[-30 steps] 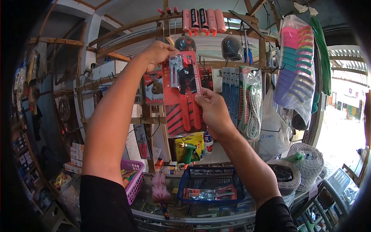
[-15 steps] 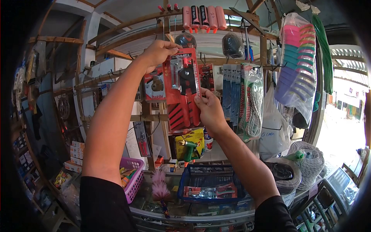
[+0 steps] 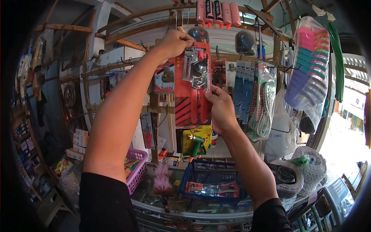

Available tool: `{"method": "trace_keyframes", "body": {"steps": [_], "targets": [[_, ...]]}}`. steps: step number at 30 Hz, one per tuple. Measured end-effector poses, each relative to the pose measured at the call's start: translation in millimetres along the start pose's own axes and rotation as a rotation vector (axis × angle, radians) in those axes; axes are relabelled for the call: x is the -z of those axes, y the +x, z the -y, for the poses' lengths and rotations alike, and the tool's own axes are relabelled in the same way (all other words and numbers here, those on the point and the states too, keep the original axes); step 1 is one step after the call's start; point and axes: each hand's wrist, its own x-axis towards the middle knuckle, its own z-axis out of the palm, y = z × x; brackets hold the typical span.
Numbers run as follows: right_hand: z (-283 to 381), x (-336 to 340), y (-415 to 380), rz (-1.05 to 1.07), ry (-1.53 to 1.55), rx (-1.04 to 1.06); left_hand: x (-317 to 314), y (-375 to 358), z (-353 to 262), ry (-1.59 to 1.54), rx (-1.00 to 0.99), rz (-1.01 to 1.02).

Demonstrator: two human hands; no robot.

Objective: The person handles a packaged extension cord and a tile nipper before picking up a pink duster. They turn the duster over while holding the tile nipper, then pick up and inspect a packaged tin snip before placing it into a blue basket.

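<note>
My left hand [image 3: 177, 43] is raised to the top edge of a red blister pack [image 3: 187, 110], its fingers pinched together there. The pack hangs upright in front of the rack and holds a tool with a dark head and two long red handles. A silver metal part sits beside the tool's head under glossy plastic. My right hand [image 3: 221, 106] grips the pack's right edge, thumb on the front; its other fingers are partly hidden. Just behind, to the left, hangs a boxed Makita item [image 3: 165, 81]. A smaller red-and-black pack [image 3: 218, 73] hangs to the right.
Below, a blue basket [image 3: 210, 167] holds packaged tools on the glass counter, with a pink duster [image 3: 162, 179] and purple basket [image 3: 140, 170] beside it. A green spray gun [image 3: 198, 145] hangs under the pack. Rope packs [image 3: 262, 102] and rope coils [image 3: 309, 170] are right.
My view has shifted, so the rack and pack appear farther right and slightly higher. Both hands keep hold of the pack, and glare on its plastic has changed.
</note>
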Motion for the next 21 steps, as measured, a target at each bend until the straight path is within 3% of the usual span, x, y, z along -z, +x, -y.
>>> {"method": "trace_keyframes", "body": {"steps": [1, 6, 14, 17, 21], "targets": [[7, -5, -5, -0.006, 0.007, -0.014, 3, -5, -7, -0.049, 0.093, 0.041], [1, -3, -4, -0.032, 0.04, 0.009, -6, -5, 15, -0.103, 0.145, 0.024], [-51, 20, 27, -0.117, -0.227, 0.109, -24, -10, 42, -0.06, 0.218, -0.137], [-63, 18, 32, -0.126, -0.274, 0.13, -30, -17, 51, -0.145, 0.211, -0.115], [-67, 17, 30, -0.166, -0.531, 0.151, -38, -40, 47, 0.171, -0.022, -0.271]]}}
